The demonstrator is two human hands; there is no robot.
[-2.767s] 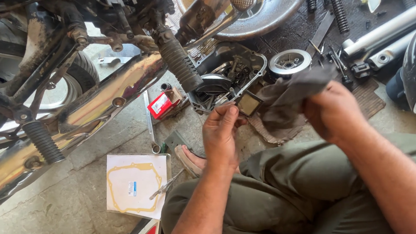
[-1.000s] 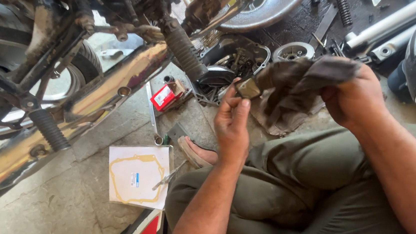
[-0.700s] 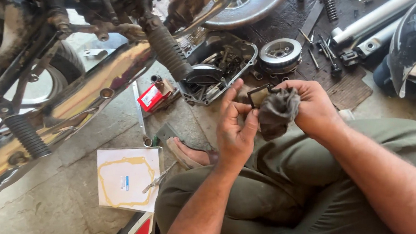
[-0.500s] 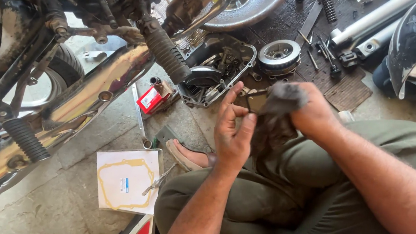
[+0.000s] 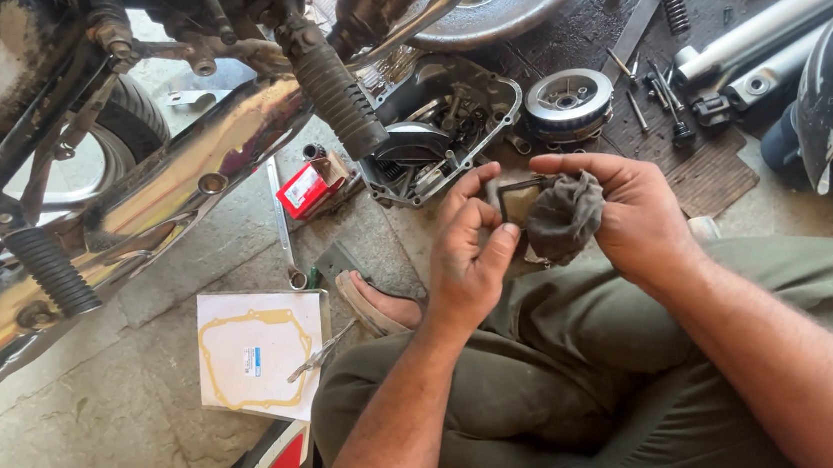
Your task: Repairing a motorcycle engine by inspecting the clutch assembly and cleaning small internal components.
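Observation:
My left hand [image 5: 471,244] grips a small square metal part [image 5: 517,199] by its edge, held above my lap. A bunched dark grey rag [image 5: 564,215] is pressed against that part, and my right hand [image 5: 634,218] is closed around the rag. Both hands meet just in front of an open engine cover [image 5: 438,130] that lies on the ground. Most of the small part is hidden by the rag and my fingers.
A motorcycle with a chrome exhaust [image 5: 153,201] and a ribbed footpeg [image 5: 339,92] fills the left. A packaged gasket [image 5: 256,350], a wrench [image 5: 282,222], a small red box [image 5: 302,191], a round clutch part [image 5: 569,102] and loose tools lie on the floor.
My right hand brought the rag in from the right and bunched it against the part. My left hand lifted the part off the floor area toward my lap.

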